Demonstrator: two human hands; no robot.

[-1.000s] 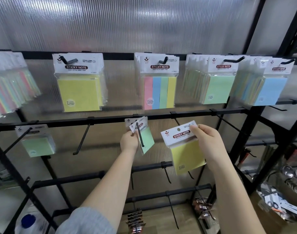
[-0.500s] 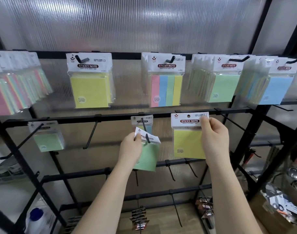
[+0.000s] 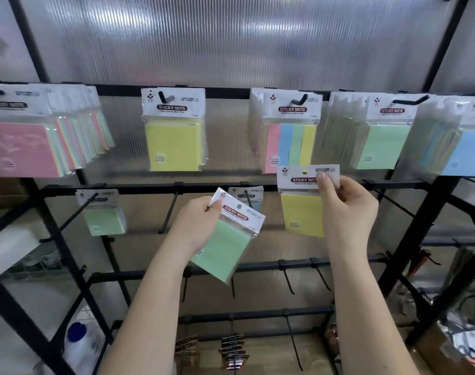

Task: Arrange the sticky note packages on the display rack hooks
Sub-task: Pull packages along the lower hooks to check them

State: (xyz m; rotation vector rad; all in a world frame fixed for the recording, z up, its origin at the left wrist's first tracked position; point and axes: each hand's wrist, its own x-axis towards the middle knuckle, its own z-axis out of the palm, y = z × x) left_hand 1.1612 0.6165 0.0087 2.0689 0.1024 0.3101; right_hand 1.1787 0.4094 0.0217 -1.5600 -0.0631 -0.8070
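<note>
We are holding two sticky note packs in front of the black display rack [image 3: 271, 186]. Our left hand [image 3: 195, 226] is pinching the white header of a green pack [image 3: 225, 250], grip closed on its top corner, and the pack is tilting with its bottom toward five o'clock, off any hook. Our right hand [image 3: 347, 209] is gripping the header of a yellow pack [image 3: 302, 212] between thumb and fingers, keeping it upright at about one o'clock from the green one, just in front of the middle rail; whether its hole is sitting on a hook we cannot tell.

Between the two hands, at twelve o'clock from the green pack, a small blue pack [image 3: 247, 197] is hanging on a middle-rail hook. At nine o'clock, well apart, another green pack [image 3: 103, 215] is hanging on the same rail. Along the top rail we are seeing a pink-fronted bundle [image 3: 22, 147], a yellow pack [image 3: 174, 131], a striped pack [image 3: 287, 136], a green bundle [image 3: 379, 139] and a blue bundle [image 3: 463, 150], all hanging on hooks. An empty hook [image 3: 168, 212] is sticking out just at ten o'clock from our left hand.
</note>
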